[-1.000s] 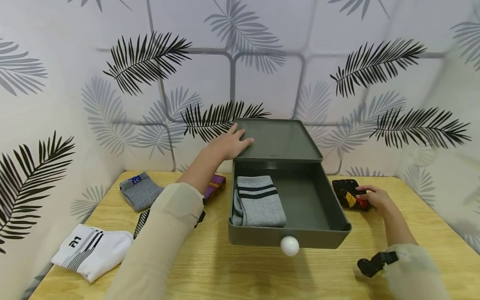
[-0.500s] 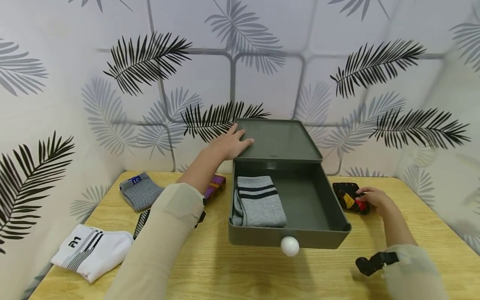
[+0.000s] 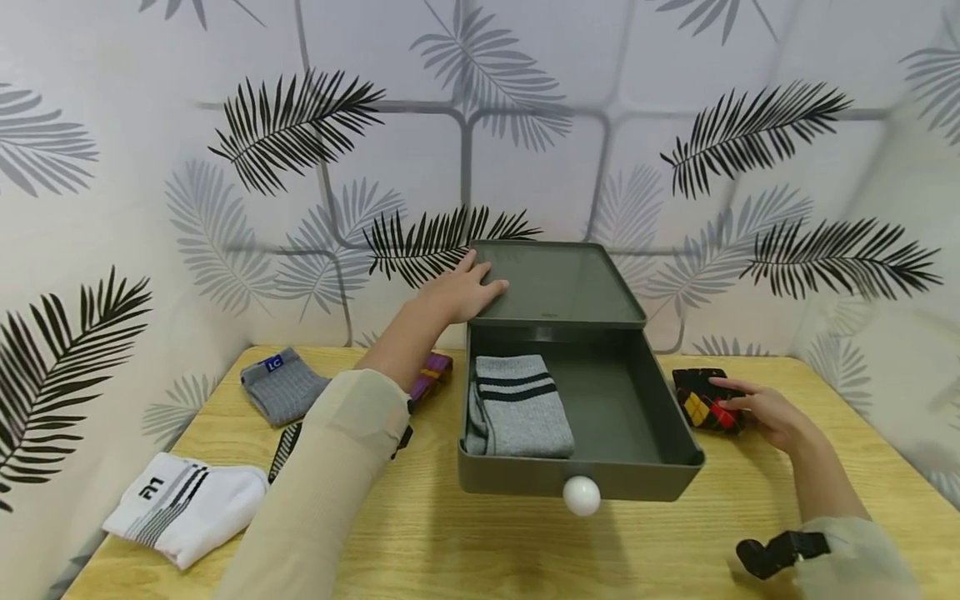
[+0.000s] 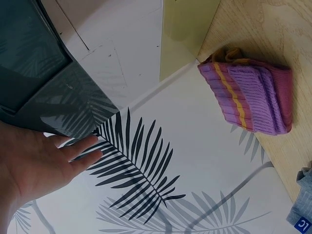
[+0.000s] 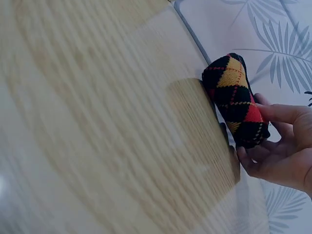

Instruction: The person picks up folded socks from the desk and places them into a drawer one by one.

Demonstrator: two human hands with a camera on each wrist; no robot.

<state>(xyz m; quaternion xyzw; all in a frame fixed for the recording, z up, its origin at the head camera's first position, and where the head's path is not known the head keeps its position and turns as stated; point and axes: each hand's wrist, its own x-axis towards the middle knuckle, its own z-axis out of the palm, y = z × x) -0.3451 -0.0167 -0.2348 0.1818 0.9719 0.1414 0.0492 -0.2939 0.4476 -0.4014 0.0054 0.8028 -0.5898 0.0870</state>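
A dark grey box (image 3: 517,477) with a white round knob stands on the table, its lid (image 3: 558,283) raised at the back. My left hand (image 3: 456,293) rests on the lid's left edge with fingers spread; the left wrist view shows the same hand (image 4: 44,158) with straight fingers. Inside the box, on the left, lies a folded grey sock (image 3: 525,408) with black stripes. To the right of the box, my right hand (image 3: 772,412) grips the near right end of a folded black, red and yellow argyle sock (image 3: 701,404). Thumb and fingers lie around that sock (image 5: 234,92) in the right wrist view.
On the left of the wooden table (image 3: 420,533) lie a white sock (image 3: 191,504), a grey sock with a blue label (image 3: 285,387) and a partly hidden black-and-white striped item (image 3: 283,450). A folded purple sock (image 4: 248,95) sits behind my left forearm. Patterned walls stand around the table.
My right hand and forearm have shifted slightly to the right, and the argyle sock has moved a little with them. The left hand stays on the lid.
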